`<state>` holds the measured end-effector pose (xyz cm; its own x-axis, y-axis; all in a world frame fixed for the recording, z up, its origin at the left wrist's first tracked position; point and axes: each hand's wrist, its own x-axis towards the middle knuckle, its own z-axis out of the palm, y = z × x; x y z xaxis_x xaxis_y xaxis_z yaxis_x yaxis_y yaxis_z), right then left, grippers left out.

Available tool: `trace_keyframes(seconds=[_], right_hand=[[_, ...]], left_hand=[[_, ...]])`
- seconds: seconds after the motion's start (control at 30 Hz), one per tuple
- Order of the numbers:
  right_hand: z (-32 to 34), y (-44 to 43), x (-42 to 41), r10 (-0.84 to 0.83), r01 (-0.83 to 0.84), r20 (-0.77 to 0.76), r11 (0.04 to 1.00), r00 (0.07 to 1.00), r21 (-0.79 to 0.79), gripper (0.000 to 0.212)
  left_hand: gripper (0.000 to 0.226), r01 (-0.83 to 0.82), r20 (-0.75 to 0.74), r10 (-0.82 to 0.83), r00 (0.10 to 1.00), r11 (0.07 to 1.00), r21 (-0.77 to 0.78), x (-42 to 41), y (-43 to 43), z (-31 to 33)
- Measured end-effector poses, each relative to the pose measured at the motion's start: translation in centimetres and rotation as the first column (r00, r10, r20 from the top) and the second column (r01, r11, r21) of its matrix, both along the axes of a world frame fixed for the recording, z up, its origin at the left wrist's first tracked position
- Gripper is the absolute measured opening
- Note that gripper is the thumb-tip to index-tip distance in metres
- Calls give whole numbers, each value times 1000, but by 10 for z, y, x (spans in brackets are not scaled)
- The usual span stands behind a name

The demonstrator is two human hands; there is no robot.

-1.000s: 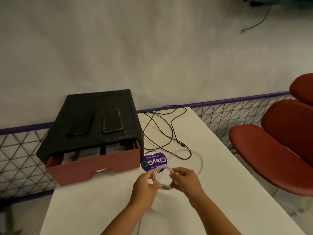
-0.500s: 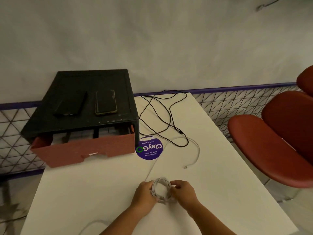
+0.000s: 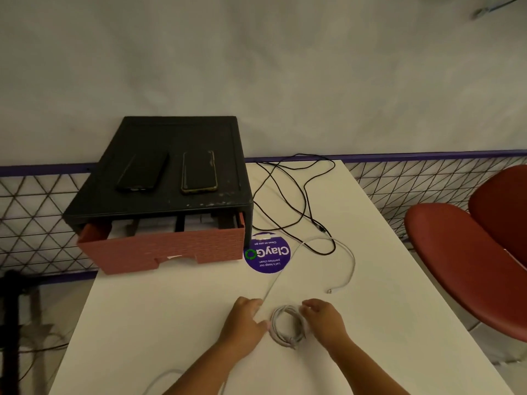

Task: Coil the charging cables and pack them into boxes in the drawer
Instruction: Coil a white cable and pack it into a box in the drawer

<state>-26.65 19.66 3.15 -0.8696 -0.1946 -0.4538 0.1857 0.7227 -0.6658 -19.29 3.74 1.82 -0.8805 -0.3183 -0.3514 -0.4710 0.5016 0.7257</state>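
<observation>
Right grip (image 3: pixel 325 320) pinches the round white cable coil (image 3: pixel 281 339) at 3 o'clock; left grip (image 3: pixel 245 323) pinches its loose strand (image 3: pixel 285 269) at 10 o'clock, over smooth white worktop (image 3: pixel 171 323).

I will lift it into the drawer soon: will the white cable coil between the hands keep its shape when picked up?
Probably not alone: the white cable coil shows no tie, so loops may spring apart. Its loose tail lies in a limp curve and would likely dangle.

Dim, warm, even indoor light with soft shadows; the picture is grainy, slightly soft, and wide-angle bowed at its edges.
</observation>
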Motion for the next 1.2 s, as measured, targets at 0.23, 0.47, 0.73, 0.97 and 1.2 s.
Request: trace_keyframes(seconds=[0.23,0.47,0.73,0.97,1.2], right_hand=[[36,-58,-6,-47,34,-62,982,997,-185,28],[77,-147,8,47,-87,-115,927,992,-366,20],[66,-219,17,-98,376,475,755,875,-537,14],[41,-251,26,-64,536,661,647,747,-543,40],[32,-271,35,-38,653,733,488,679,-579,37]], left_hand=[[31,-409,-217,444,869,892,191,4,-95,53],[44,-564,161,750,642,318,762,18,-147,72],[34,-599,34,650,759,676,429,19,-171,87],[15,-512,-452,410,792,849,-128,16,-223,120],[34,-294,-370,111,922,822,-488,0,-274,109]])
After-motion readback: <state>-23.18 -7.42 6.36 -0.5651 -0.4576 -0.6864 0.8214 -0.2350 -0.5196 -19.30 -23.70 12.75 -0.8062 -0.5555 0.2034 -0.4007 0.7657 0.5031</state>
